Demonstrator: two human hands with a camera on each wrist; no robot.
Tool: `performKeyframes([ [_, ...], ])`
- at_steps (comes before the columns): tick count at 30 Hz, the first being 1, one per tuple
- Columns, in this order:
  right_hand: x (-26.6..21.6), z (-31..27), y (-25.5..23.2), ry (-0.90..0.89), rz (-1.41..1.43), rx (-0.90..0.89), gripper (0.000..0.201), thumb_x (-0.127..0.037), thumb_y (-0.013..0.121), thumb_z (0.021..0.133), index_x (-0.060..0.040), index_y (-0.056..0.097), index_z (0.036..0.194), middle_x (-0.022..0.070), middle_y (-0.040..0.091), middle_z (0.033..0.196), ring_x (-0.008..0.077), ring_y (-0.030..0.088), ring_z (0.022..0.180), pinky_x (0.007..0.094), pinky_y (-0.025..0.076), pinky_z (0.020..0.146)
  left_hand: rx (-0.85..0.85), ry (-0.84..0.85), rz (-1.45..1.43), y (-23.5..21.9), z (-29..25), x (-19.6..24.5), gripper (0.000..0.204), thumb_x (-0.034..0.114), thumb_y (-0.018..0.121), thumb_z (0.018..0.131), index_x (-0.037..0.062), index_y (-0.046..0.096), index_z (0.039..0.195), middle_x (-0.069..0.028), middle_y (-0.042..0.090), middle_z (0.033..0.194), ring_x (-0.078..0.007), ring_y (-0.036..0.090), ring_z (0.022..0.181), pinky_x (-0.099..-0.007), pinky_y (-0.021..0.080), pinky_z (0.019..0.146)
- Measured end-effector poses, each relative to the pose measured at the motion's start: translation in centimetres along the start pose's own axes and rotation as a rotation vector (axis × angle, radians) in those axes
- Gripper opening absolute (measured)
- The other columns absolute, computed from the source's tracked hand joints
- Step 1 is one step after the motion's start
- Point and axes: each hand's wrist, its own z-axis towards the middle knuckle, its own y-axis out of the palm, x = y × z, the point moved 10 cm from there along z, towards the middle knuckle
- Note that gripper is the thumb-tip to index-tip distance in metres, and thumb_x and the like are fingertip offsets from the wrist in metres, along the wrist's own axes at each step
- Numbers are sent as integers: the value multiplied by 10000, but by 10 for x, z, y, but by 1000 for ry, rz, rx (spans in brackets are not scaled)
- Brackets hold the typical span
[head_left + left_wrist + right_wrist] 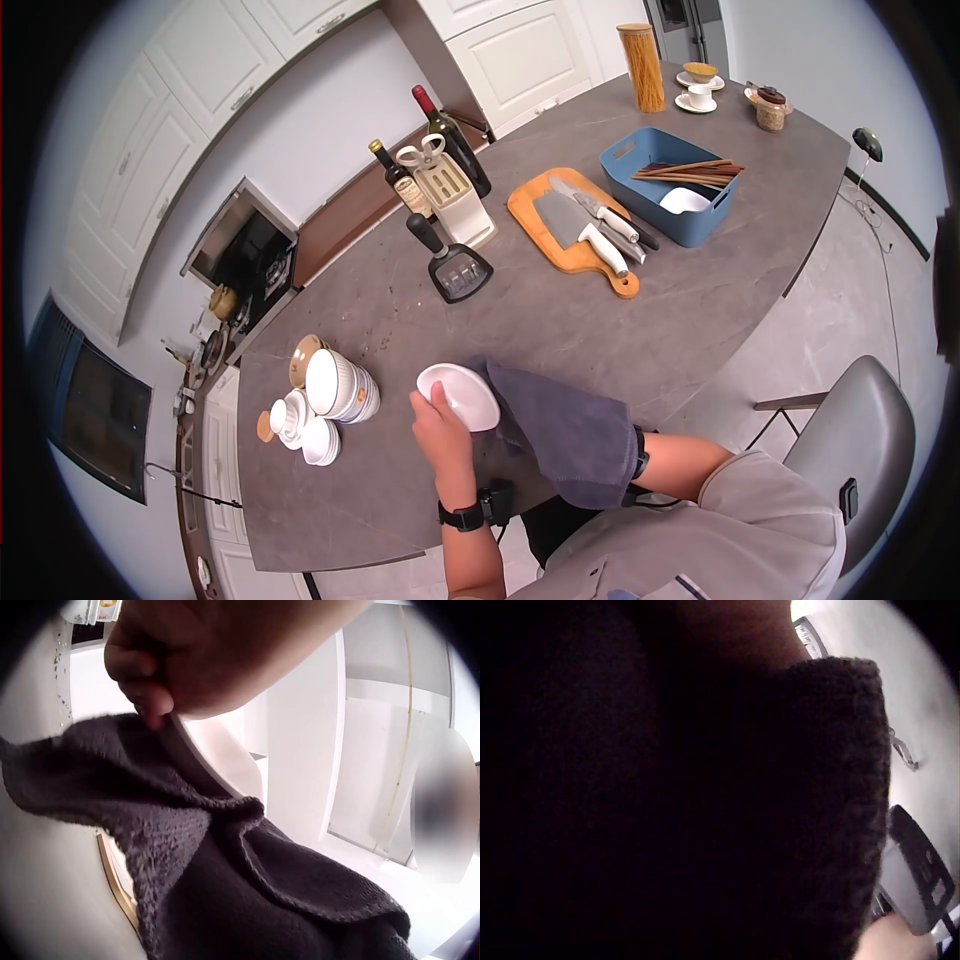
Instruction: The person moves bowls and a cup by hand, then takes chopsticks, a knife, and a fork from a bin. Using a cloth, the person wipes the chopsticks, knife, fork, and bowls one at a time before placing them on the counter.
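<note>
In the head view my left hand (443,440) grips a white bowl (472,392) by its near side, thumb over the rim, the bowl's inside tilted up. A dark grey towel (565,425) lies against the bowl's right side and drapes back over my right hand and wrist. From the left wrist view, the left hand (202,656) pinches the bowl's rim (217,757), with the towel (225,870) bunched along it. Dark cloth fills most of the right wrist view; only a shaded bit of the right hand (735,630) shows at the top, its fingers hidden.
Stacked bowls and cups (340,385) stand left on the grey table (400,500). Farther back are a black-handled masher (460,272), a knife block (450,200) with scissors, bottles, a cutting board (545,225) with knives, and a blue basket (655,205) holding chopsticks and a white bowl.
</note>
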Motion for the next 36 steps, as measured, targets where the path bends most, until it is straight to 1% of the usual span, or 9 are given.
performKeyframes([
  [6,-5,23,-11,45,41,53,408,-198,536,934,-30,475,1301,106,572,1167,124,541,1062,247,412,907,-176,-115,36,14,-26,13,330,312,406,990,13,451,858,-164,572,581,-263,542,385,-360,411,381],
  [9,6,17,-6,87,58,70,409,-198,537,933,-32,475,1302,108,574,1164,124,543,1060,248,416,902,-62,-53,14,8,-14,3,326,324,411,984,20,452,874,-257,589,671,-478,562,671,-520,400,542],
  [14,7,30,-9,130,96,101,410,-197,540,932,-35,475,1303,111,577,1158,124,545,1056,250,423,893,-145,-143,140,12,-27,6,310,313,417,985,23,449,880,-262,587,679,-484,561,675,-536,388,552],
  [16,12,33,-3,149,107,114,411,-197,541,932,-36,474,1304,112,578,1155,124,546,1054,251,426,890,-74,25,76,12,-24,7,329,317,411,991,21,438,851,-162,534,538,-284,550,409,-389,405,389],
  [18,9,28,-9,162,117,125,411,-197,543,931,-37,474,1304,113,580,1153,124,547,1052,252,429,886,-48,40,77,4,-14,3,319,316,412,991,26,436,860,-161,534,539,-277,552,412,-390,402,386],
  [27,20,106,41,235,184,169,414,-196,548,929,-42,473,1307,118,585,1142,123,551,1045,255,442,871,-148,48,356,-4,-2,20,338,340,397,989,23,434,877,-251,580,656,-459,572,674,-516,416,558],
  [33,27,27,-17,283,222,197,416,-195,551,928,-45,473,1309,121,588,1136,123,553,1041,257,449,862,-124,-49,425,1,-10,19,280,312,389,991,43,428,927,-206,590,594,-403,607,611,-494,448,545],
  [35,-41,23,-16,-362,-692,410,431,-149,607,891,-64,488,1296,136,629,1062,127,589,964,271,492,776,-134,18,328,11,-29,31,237,282,386,990,49,428,975,-166,583,531,-350,610,501,-445,463,490],
  [36,-46,25,-14,-365,-690,406,431,-149,607,891,-64,488,1296,136,629,1062,127,589,964,271,492,776,-128,18,329,10,-35,38,237,282,386,990,49,428,975,-166,583,531,-350,610,501,-445,463,490],
])
